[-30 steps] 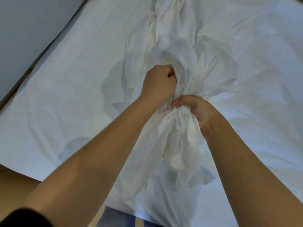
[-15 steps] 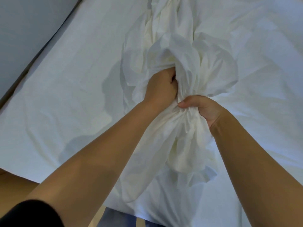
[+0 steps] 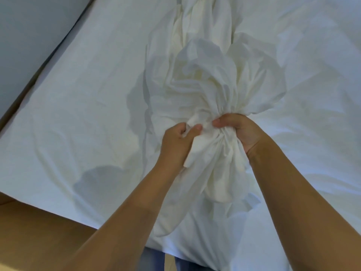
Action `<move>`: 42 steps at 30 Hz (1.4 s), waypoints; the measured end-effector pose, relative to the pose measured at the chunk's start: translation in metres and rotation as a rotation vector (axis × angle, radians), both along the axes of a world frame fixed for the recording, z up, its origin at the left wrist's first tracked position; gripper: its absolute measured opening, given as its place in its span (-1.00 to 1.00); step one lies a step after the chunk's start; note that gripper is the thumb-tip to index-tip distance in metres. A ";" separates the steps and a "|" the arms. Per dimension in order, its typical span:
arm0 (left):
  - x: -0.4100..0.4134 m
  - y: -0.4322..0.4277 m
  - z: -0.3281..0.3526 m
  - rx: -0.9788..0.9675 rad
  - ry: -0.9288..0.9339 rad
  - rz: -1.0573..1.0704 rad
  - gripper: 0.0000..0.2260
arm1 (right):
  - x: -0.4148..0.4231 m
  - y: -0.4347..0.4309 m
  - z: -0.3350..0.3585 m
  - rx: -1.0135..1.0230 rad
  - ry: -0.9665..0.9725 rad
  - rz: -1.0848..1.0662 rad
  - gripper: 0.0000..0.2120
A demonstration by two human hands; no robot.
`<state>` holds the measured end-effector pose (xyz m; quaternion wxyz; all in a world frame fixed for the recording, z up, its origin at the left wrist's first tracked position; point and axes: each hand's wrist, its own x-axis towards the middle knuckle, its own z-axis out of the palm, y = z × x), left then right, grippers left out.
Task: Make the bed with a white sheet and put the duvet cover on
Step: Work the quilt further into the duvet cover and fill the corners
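Sheet [image 3: 78, 114], wrinkled white, bunched duvet cover [image 3: 211, 90] atop — grey wall [image 3: 29, 36] left

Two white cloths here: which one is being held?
The creamier bunched cloth in the middle, gripped by the left hand and right hand; the flat sheet lies spread beneath it.

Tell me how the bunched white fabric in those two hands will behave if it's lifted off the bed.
Probably floppy: the bunched fabric gathers into tight pleats where the right hand grips it and droops below. Likely light for its bulk, since the left hand holds a fold with a pinch. It trails across the sheet, so may drag.
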<state>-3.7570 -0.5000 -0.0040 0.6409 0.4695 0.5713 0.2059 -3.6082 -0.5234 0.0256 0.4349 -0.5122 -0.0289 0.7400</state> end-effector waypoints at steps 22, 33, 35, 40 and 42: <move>0.009 0.067 -0.016 0.778 0.369 -0.261 -0.69 | -0.020 0.000 -0.009 0.095 0.026 -0.208 -0.76; 0.012 0.066 -0.021 0.690 0.380 -0.374 -0.62 | -0.006 -0.001 -0.007 0.084 0.005 -0.142 -0.71; 0.009 0.064 -0.019 0.668 0.391 -0.415 -0.62 | -0.007 -0.001 -0.008 0.073 -0.059 -0.125 -0.70; -0.006 0.046 -0.002 0.668 0.480 -0.219 -0.84 | -0.017 0.000 -0.006 0.066 -0.136 -0.098 -0.68; -0.011 0.029 0.010 0.524 0.383 -0.069 -0.79 | -0.021 0.003 -0.002 0.059 -0.240 -0.058 -0.74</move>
